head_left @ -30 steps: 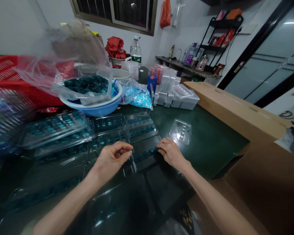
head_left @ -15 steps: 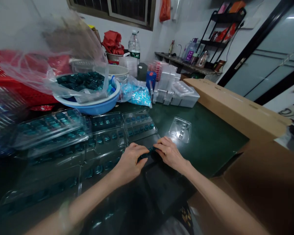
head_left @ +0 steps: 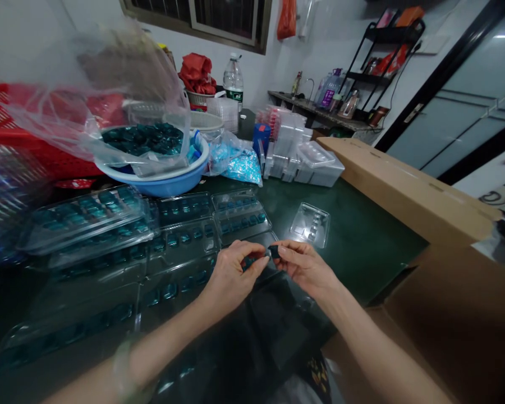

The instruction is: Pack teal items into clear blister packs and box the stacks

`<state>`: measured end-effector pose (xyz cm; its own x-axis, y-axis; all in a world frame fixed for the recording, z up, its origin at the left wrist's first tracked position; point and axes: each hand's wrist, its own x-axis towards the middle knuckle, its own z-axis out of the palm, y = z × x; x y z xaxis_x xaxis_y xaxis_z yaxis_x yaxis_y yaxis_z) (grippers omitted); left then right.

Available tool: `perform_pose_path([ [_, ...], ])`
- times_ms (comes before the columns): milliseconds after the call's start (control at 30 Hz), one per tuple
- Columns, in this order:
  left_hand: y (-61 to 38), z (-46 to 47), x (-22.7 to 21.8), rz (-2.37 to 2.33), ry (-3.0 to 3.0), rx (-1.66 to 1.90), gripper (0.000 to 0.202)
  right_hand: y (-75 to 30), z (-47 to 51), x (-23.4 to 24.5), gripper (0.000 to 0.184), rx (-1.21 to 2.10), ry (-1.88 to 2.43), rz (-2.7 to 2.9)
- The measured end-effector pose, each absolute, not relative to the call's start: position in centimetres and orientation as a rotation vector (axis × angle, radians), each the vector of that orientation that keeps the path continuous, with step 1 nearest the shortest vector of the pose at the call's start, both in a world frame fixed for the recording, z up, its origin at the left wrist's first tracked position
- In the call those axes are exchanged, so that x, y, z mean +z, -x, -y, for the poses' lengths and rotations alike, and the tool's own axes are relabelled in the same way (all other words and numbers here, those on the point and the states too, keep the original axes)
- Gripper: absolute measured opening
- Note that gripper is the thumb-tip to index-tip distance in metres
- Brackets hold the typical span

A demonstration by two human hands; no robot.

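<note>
Between the thumb and fingers of my right hand (head_left: 306,268) is a small dark teal piece (head_left: 274,252), held just above a clear plastic tray. My left hand (head_left: 235,272) faces it with thumb and fingertips closed together; something small and pale shows at the tips, too small to name. More teal pieces sit in rows in clear trays (head_left: 184,238) laid side by side to the left. Behind my right hand lies a separate small clear tray (head_left: 310,224).
Stacked filled trays (head_left: 88,216) stand at the left. Behind them is a blue basin (head_left: 168,185) with a plastic bag of teal pieces (head_left: 143,139). Clear boxes (head_left: 320,165) are piled at the back. A cardboard box (head_left: 408,193) borders the dark green table (head_left: 362,235) on the right.
My right hand has turned and lifted slightly, so the dark teal piece now shows in its fingers. My left hand has moved a little to the right, its fingertips closer together.
</note>
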<state>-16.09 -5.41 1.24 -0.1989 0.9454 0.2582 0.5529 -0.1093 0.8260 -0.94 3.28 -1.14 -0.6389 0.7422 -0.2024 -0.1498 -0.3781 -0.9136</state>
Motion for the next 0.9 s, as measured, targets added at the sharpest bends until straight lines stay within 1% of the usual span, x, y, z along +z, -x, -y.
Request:
perform_pose_path([
  [67, 15.7, 5.4, 1.5, -1.721, -1.572, 1.276, 0.017, 1.0, -2.7, -0.9, 0.023, 2.131, 0.813, 1.199],
  [133, 15.5, 5.4, 1.6, -1.682, -1.475, 1.275, 0.016, 1.2, -2.2, -0.9, 0.021, 2.117, 0.817, 1.194],
  [300, 15.2, 5.3, 1.7, -1.688, -1.359, 1.241, 0.014, 1.6, -1.2, -1.2, 0.018, 1.875, 0.806, 1.362],
  [400, 15.1, 5.3, 1.7, -1.745, -1.371, 1.201, 0.012, 1.6, -0.7, -1.2, 0.017, 1.793, 0.802, 1.409],
  [500, 15.2, 5.3, 1.4, -1.709, -1.491, 1.189, 0.016, 1.4, -0.7, -1.2, 0.017, 1.767, 0.811, 1.411],
  [667, 15.9, 4.5, 0.7, -1.516, -1.928, 1.231, 0.022, 0.7, -1.2, -1.5, 0.019, 1.792, 0.812, 1.396],
  [767, 16.3, 3.2, 0.9, -1.543, -1.704, 1.171, 0.016, 0.5, -1.7, -1.5, 0.017, 1.656, 0.839, 1.462],
  [900, 16.6, 1.2, 1.4, -1.517, -1.390, 0.971, 0.011, 0.5, -2.6, -1.6, 0.014, 1.378, 0.869, 1.659],
])
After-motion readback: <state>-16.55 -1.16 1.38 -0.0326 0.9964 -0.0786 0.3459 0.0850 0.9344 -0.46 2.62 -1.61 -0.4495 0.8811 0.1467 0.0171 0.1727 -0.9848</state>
